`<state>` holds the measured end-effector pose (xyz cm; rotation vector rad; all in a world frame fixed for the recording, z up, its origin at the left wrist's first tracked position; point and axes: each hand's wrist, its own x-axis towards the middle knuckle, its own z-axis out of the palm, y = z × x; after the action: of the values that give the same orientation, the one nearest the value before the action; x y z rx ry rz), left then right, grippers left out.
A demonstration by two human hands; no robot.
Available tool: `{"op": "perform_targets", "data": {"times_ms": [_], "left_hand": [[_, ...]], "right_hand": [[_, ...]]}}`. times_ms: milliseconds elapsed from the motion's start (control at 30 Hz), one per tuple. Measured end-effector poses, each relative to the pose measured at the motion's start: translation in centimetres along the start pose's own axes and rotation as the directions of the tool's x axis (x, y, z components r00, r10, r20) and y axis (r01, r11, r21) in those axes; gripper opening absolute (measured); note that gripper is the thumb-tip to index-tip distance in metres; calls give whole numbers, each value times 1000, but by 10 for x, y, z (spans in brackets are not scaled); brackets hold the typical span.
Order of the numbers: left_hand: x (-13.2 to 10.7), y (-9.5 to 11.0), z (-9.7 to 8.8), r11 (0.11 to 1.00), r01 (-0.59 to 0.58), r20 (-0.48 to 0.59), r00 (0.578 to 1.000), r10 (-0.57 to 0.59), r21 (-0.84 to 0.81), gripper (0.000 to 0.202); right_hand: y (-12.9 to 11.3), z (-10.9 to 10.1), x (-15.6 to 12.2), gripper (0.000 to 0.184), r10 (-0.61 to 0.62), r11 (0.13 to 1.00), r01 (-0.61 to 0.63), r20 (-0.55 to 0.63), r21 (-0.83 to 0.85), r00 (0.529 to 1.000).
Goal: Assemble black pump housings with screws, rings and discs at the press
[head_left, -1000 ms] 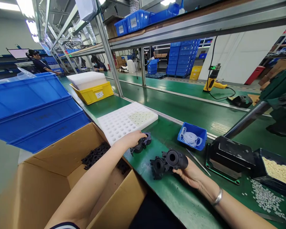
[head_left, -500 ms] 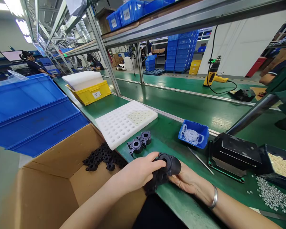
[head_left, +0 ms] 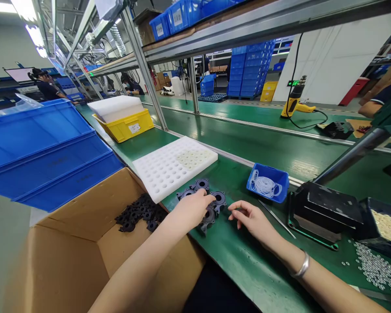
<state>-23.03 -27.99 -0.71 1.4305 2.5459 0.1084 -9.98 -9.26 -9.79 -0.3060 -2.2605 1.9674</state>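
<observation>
Several black round plastic housings with a central hole lie together on the green bench. One housing (head_left: 202, 184) is at the back of the group and another (head_left: 208, 216) at the front. My left hand (head_left: 190, 211) reaches over them, its fingers curled onto the right-hand housing (head_left: 219, 198); some fingertips are hidden. Just right of the group, my right hand (head_left: 250, 219) hovers with its fingers loosely apart and holds nothing. It touches none of the housings.
A white foam tray (head_left: 163, 167) with rows of holes lies behind the housings. The cardboard box (head_left: 68, 256) at left holds more black housings. At right are a blue bin (head_left: 285, 187) of white rings, tweezers (head_left: 276, 217), a black fixture (head_left: 326, 208) and scattered small rings (head_left: 378, 269).
The black housings held in both hands now rest on the bench beside the other two. My right hand has let go and moved up and away; my left has moved slightly left.
</observation>
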Motion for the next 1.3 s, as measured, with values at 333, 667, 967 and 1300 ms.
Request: {"op": "perform_targets", "data": {"times_ms": [333, 667, 967, 1300], "left_hand": [[-33, -75, 41, 952, -165, -297, 951, 84, -259, 98], [-29, -60, 99, 982, -76, -426, 905, -5, -173, 113], [-8, -85, 105, 980, -138, -515, 856, 47, -141, 100], [-9, -125, 46, 981, 195, -499, 848, -179, -21, 45]], "right_hand": [[-16, 46, 7, 75, -456, 517, 471, 237, -714, 858], [-8, 74, 31, 73, -413, 448, 377, 186, -810, 891], [-11, 85, 51, 61, -397, 461, 318, 128, -829, 909], [-20, 80, 20, 48, -680, 258, 626, 323, -736, 659]]}}
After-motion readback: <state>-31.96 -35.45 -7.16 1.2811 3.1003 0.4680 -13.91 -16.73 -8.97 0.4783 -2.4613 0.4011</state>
